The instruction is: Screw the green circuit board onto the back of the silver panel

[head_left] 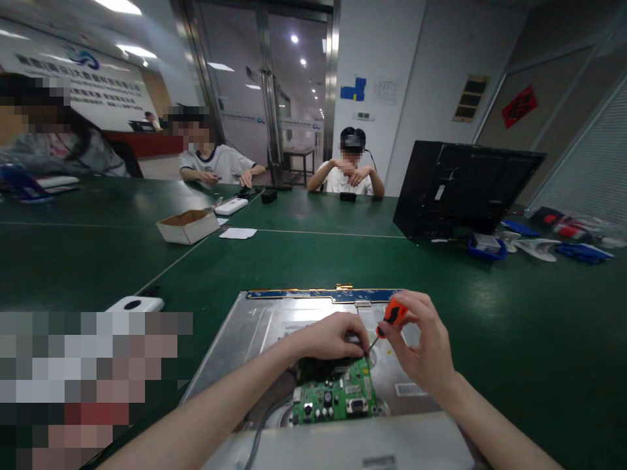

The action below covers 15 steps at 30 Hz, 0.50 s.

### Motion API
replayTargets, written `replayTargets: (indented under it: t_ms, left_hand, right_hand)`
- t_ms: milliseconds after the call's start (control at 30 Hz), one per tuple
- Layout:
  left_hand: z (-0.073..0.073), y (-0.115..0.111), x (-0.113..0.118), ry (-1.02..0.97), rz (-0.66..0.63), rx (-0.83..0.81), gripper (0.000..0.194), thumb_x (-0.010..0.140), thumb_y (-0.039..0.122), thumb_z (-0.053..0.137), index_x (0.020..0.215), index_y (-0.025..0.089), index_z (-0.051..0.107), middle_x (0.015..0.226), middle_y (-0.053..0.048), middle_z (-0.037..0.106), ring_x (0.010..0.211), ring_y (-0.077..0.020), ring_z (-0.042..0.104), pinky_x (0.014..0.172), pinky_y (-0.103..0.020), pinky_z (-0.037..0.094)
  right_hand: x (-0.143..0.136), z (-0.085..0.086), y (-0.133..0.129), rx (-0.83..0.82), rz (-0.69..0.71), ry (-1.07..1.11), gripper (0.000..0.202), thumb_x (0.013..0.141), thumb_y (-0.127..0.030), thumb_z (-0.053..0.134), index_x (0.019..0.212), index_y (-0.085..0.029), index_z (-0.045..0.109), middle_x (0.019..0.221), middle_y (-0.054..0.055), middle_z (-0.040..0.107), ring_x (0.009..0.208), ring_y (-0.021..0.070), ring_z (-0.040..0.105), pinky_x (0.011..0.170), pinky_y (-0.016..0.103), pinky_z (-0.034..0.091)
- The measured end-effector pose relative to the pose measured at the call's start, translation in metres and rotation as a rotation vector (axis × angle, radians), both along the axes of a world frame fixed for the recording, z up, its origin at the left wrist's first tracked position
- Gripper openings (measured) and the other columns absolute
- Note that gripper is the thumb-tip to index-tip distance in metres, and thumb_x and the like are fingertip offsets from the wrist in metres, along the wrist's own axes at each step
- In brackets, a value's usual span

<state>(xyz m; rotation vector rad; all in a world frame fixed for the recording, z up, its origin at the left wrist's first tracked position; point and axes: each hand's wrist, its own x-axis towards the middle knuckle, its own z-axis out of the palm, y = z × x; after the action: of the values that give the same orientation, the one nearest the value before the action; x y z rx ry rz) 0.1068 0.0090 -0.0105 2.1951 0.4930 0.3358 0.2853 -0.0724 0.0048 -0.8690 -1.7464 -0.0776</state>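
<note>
My right hand (427, 343) grips a short orange and black screwdriver (393, 313) by its handle. The thin shaft slants down and left to the upper right corner of a green circuit board (337, 395). At that corner the fingertips of my left hand (336, 336) are curled together beside the screwdriver's tip; what they pinch, if anything, is hidden. The board lies on the silver metal back of a flat display panel (409, 408). A narrow blue circuit strip (304, 296) runs along the panel's far edge. My left hand covers part of the green board.
A grey cable (259, 431) curves left of the board. Farther off on the green table stand an open box (189, 228), a white device (231, 207) and a black monitor housing (465, 189). A blue tray (486, 248) sits right. Several people sit around the table.
</note>
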Motion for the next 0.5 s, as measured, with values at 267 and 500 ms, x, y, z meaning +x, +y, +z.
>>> replayTargets:
  t_ms: [267,500]
  left_hand:
    - [-0.0003,-0.0003,0.0003,0.011,0.014,0.006,0.016,0.073,0.004,0.067,0.08,0.017,0.072,0.083,0.001,0.064,0.079,-0.0148,0.058,0.073,-0.022,0.043]
    - [-0.0005,0.0,0.0004,0.014,0.011,0.01,0.018,0.071,0.003,0.067,0.079,0.018,0.072,0.081,0.002,0.064,0.08,-0.0149,0.058,0.074,-0.022,0.043]
  right_hand:
    - [0.0014,-0.0044,0.0005,-0.043,0.099,0.087,0.049,0.083,-0.006,0.058,0.125,-0.024,0.039,0.113,0.01,0.058,0.089,0.019,0.063,0.059,0.028,0.055]
    - [-0.0003,-0.0079,0.0012,-0.006,0.117,0.146,0.047,0.084,-0.005,0.057,0.121,-0.025,0.035,0.104,0.007,0.058,0.071,0.0142,0.06,0.062,0.031,0.054]
